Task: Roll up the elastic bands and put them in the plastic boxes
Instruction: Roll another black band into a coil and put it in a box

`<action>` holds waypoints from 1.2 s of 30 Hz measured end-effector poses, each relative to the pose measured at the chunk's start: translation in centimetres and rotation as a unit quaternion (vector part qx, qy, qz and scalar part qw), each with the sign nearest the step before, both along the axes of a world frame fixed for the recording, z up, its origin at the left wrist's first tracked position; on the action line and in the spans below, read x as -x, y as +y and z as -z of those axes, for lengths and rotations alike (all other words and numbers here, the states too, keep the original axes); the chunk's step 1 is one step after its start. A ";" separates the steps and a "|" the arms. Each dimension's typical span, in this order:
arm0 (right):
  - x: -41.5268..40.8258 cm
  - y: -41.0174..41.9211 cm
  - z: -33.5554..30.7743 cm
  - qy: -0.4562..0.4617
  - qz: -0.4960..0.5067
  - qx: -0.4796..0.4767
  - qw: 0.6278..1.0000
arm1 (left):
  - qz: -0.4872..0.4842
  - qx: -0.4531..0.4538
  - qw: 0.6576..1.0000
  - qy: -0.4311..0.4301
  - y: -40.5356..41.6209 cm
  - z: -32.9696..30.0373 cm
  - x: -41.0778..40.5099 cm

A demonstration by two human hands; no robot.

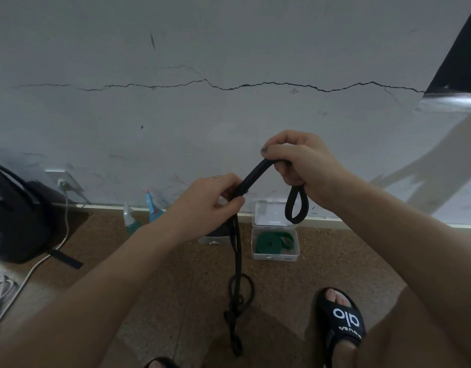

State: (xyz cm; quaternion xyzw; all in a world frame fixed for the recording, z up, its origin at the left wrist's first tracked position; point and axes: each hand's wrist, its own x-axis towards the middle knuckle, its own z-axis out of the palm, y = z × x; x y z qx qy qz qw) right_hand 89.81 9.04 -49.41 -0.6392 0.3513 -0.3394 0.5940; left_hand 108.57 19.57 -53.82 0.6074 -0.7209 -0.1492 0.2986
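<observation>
Both hands, left hand (pixel 213 200) and right hand (pixel 300 166), grip the black elastic band (pixel 253 176) stretched between them.

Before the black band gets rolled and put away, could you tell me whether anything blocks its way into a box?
Partly. The open box by the wall already holds a rolled green band. A second box is mostly hidden behind the left hand, so its contents cannot be told. Both hands, left and right hand, hold the black band, much of which hangs unrolled.
</observation>
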 end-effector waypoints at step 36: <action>-2.7 2.2 0.2 0.014 -0.055 -0.019 0.998 | -0.030 -0.014 0.994 0.100 0.5 -0.6 0.1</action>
